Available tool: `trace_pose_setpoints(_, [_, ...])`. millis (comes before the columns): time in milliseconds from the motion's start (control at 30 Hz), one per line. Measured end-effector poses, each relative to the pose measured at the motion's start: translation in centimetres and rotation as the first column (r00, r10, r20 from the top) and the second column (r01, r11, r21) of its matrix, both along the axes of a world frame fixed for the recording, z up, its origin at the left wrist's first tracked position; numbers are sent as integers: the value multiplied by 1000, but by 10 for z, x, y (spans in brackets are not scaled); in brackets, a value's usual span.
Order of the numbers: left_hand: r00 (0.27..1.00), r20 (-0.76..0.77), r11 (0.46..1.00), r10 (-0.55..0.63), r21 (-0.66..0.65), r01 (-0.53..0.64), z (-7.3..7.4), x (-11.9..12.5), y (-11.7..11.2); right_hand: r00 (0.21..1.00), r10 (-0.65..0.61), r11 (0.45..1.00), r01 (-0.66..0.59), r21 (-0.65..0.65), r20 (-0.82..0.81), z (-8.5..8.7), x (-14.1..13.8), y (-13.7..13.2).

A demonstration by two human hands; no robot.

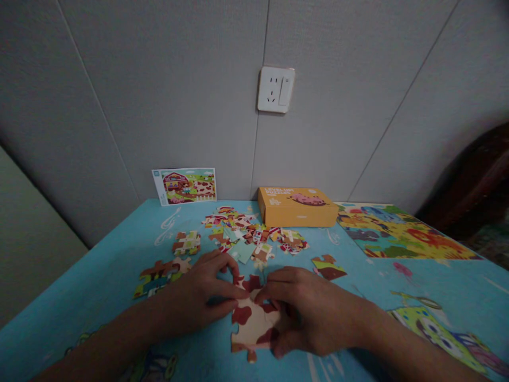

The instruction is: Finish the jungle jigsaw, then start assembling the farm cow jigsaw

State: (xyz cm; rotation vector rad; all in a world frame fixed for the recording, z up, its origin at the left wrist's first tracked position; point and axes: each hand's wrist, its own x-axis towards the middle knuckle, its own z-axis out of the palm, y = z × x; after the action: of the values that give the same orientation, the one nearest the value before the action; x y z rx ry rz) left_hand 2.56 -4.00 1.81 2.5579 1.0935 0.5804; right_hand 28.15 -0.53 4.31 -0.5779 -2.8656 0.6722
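Observation:
My left hand (pixel 201 294) and my right hand (pixel 306 315) meet over a joined cluster of puzzle pieces (pixel 252 323) with a white and brown-red cow pattern, lying on the blue table (pixel 119 249). The fingers of both hands pinch and press on the upper edge of the cluster. My right thumb rests under its right side. A heap of loose puzzle pieces (pixel 246 233) lies just beyond the hands.
A small joined group of pieces (pixel 159 273) lies left of my left hand, another (pixel 186 242) behind it, and a single piece (pixel 328 266) to the right. An orange puzzle box (pixel 296 207), a reference picture card (pixel 185 185) and a finished colourful puzzle (pixel 401 233) stand by the wall.

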Motion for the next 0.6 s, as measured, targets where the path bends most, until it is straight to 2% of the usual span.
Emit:
trace_pose_setpoints(333, [993, 81, 997, 82, -5, -82, -3, -1, 1, 999, 6, 1000, -5, -18, 37, 0, 1, 2])
trace_pose_setpoints(500, [995, 102, 1000, 17, 17, -18, 0, -1, 0, 1000, 14, 1000, -14, -27, 10, -5, 2, 5])
trace_pose_setpoints(600, [990, 142, 999, 9, 39, -15, -2, -3, 0, 998, -47, 998, 45, -44, -33, -8, 4, 6])
